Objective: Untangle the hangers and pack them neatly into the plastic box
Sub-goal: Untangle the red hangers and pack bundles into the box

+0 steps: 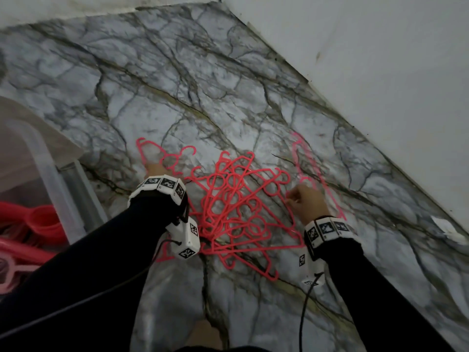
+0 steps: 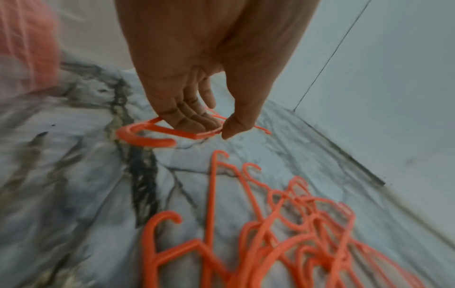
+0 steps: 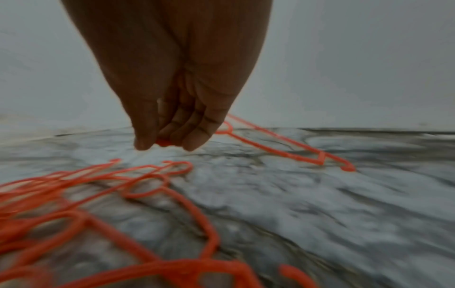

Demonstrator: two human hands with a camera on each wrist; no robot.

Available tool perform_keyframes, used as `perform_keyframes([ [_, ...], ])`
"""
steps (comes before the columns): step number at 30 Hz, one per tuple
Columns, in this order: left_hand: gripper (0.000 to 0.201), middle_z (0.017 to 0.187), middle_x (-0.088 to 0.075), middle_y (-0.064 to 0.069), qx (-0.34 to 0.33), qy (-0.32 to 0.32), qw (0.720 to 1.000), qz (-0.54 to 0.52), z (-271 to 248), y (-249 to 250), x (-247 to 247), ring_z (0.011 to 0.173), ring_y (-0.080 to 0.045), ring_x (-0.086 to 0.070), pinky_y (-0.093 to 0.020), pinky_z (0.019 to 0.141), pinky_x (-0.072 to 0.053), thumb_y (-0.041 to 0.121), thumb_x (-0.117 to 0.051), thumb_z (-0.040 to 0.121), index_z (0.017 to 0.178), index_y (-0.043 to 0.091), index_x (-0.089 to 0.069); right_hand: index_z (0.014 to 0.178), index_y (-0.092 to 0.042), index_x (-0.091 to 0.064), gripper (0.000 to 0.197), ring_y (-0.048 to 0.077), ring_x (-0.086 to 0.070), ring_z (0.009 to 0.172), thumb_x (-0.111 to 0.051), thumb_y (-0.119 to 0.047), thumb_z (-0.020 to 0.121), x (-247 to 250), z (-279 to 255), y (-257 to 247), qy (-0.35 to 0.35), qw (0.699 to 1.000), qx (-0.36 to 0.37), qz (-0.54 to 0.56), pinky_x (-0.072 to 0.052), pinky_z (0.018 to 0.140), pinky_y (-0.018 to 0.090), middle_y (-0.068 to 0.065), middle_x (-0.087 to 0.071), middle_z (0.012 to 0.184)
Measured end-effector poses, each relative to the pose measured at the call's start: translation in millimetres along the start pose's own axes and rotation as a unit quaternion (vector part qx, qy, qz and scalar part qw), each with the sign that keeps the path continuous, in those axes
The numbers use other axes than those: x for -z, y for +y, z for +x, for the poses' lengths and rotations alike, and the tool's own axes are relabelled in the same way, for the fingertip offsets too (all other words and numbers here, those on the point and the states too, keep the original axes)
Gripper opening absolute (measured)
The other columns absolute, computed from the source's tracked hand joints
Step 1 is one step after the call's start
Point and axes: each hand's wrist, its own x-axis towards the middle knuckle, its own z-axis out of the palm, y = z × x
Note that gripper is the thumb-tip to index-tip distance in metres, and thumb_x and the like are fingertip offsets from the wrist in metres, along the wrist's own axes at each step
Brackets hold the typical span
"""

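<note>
Pinching one pink hanger (image 2: 157,134), the left hand (image 2: 197,81) lifts it; right hand (image 3: 172,93) pinches another hanger (image 3: 283,150).

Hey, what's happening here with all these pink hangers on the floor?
A person is sorting a tangled pile of hangers on a marble floor. The left hand pinches one hanger lifted clear of the pile, and the right hand pinches another hanger off to the side. The plastic box on the left already holds some hangers.
</note>
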Motion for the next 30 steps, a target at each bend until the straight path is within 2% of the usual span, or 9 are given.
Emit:
perform_keyframes([
  [4,0.072,0.113,-0.060,-0.016,-0.058,-0.007,0.998,0.018,-22,20,6,0.110,-0.032,-0.059,-0.033,0.085,-0.042,0.032,-0.078,0.074,0.128,0.003,-0.039,0.095,-0.002,-0.067,0.017,0.025,-0.061,0.093,-0.069,-0.011,0.081,-22,-21,-48,-0.136,0.983,0.111,-0.060,-0.042,0.080,0.027,0.015,-0.068,0.097],
  [10,0.019,0.102,-0.069,-0.016,-0.163,-0.058,0.983,0.068,-62,3,-19,0.096,-0.032,-0.064,-0.033,0.081,-0.048,0.021,-0.065,0.082,0.098,0.009,-0.064,0.108,-0.007,-0.064,0.026,0.028,-0.061,0.104,-0.063,-0.014,0.084,-63,-46,-70,-0.218,0.959,0.145,-0.108,-0.044,0.086,0.031,0.013,-0.067,0.110],
  [13,0.015,0.098,-0.071,-0.009,-0.180,-0.166,0.956,0.164,-70,-12,-26,0.094,-0.025,-0.066,-0.026,0.076,-0.047,0.027,-0.073,0.078,0.087,0.015,-0.071,0.101,-0.008,-0.065,0.021,0.028,-0.061,0.100,-0.062,-0.022,0.085,-65,-53,-60,-0.175,0.972,0.125,-0.091,-0.041,0.081,0.031,0.012,-0.068,0.103],
  [16,0.023,0.078,-0.070,-0.007,-0.156,-0.161,0.968,0.112,-66,-16,-20,0.083,-0.026,-0.068,-0.028,0.071,-0.052,0.035,-0.075,0.074,0.080,0.012,-0.073,0.091,-0.009,-0.063,0.025,0.030,-0.059,0.094,-0.057,-0.034,0.088,-55,-49,-37,-0.033,0.997,0.027,-0.067,-0.042,0.074,0.034,0.013,-0.065,0.097],
  [18,0.033,0.089,-0.069,-0.010,-0.134,-0.116,0.979,0.096,-59,-13,-14,0.093,-0.029,-0.066,-0.030,0.074,-0.050,0.041,-0.071,0.076,0.089,0.012,-0.069,0.105,-0.010,-0.058,0.036,0.031,-0.052,0.108,-0.060,-0.040,0.086,-46,-42,-15,0.021,0.995,-0.042,-0.086,-0.044,0.082,0.038,0.013,-0.057,0.112],
  [21,0.088,0.131,-0.050,-0.020,-0.079,-0.043,0.980,0.175,-46,-13,-7,0.122,-0.035,-0.048,-0.041,0.100,-0.042,0.062,-0.074,0.066,0.129,0.006,-0.047,0.128,-0.014,-0.042,0.078,0.030,-0.040,0.125,-0.071,-0.058,0.070,-41,-37,11,-0.049,0.985,-0.112,-0.119,-0.042,0.094,0.043,0.008,-0.044,0.133],
  [24,0.117,0.139,-0.042,-0.021,-0.054,-0.060,0.976,0.203,-39,-15,-11,0.128,-0.037,-0.043,-0.045,0.104,-0.039,0.076,-0.071,0.054,0.138,0.003,-0.033,0.135,-0.014,-0.032,0.105,0.029,-0.038,0.128,-0.074,-0.069,0.056,-47,-40,21,-0.105,0.977,-0.109,-0.148,-0.040,0.098,0.043,0.007,-0.036,0.139],
  [27,0.132,0.143,-0.037,-0.021,-0.053,-0.098,0.969,0.219,-38,-16,-20,0.129,-0.036,-0.042,-0.044,0.105,-0.038,0.084,-0.067,0.045,0.143,0.006,-0.028,0.134,-0.015,-0.030,0.100,0.029,-0.041,0.123,-0.072,-0.067,0.059,-51,-42,17,-0.105,0.964,-0.081,-0.231,-0.041,0.096,0.044,0.008,-0.038,0.132],
  [30,0.112,0.140,-0.034,-0.023,-0.112,-0.102,0.945,0.291,-50,-22,-37,0.127,-0.039,-0.040,-0.044,0.103,-0.037,0.071,-0.071,0.061,0.141,0.005,-0.028,0.130,-0.017,-0.038,0.081,0.027,-0.044,0.124,-0.075,-0.051,0.067,-50,-40,6,-0.134,0.965,-0.046,-0.222,-0.041,0.099,0.042,0.006,-0.045,0.132],
])
